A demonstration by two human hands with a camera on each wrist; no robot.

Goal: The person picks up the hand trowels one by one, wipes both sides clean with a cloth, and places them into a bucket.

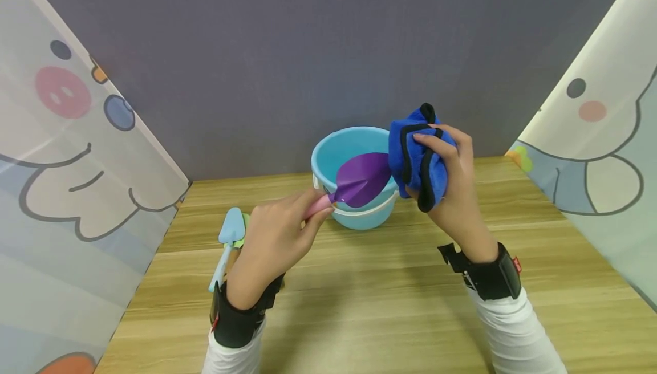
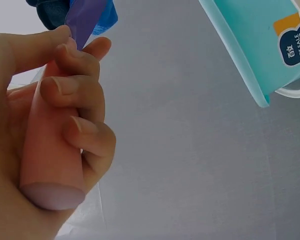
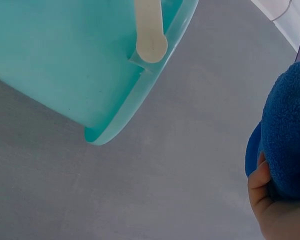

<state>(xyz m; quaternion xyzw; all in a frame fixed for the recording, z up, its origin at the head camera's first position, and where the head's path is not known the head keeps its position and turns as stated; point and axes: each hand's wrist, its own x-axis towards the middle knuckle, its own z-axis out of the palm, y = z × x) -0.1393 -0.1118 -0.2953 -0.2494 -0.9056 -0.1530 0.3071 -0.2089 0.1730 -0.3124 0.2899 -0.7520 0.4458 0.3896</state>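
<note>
My left hand [image 1: 279, 234] grips the pink handle [image 2: 55, 145] of a toy shovel, fingers wrapped round it in the left wrist view. The shovel's purple blade [image 1: 363, 179] points right, above the light blue bucket [image 1: 354, 219]. In my right hand [image 1: 457, 174] is a bunched blue cloth [image 1: 418, 157] with black edging; fingers and thumb hold it. The cloth meets the tip of the blade in the head view, hiding the very end. A white handle [image 3: 151, 35] hangs on the bucket, and a label [image 2: 292, 42] shows on its side.
On the wooden table [image 1: 359, 305], left of my left hand, lies a light blue toy shovel [image 1: 232, 228] over a green item [image 1: 246, 223]. A grey wall [image 1: 287, 66] rises behind the bucket. Cartoon-printed panels [image 1: 46, 151] flank the table.
</note>
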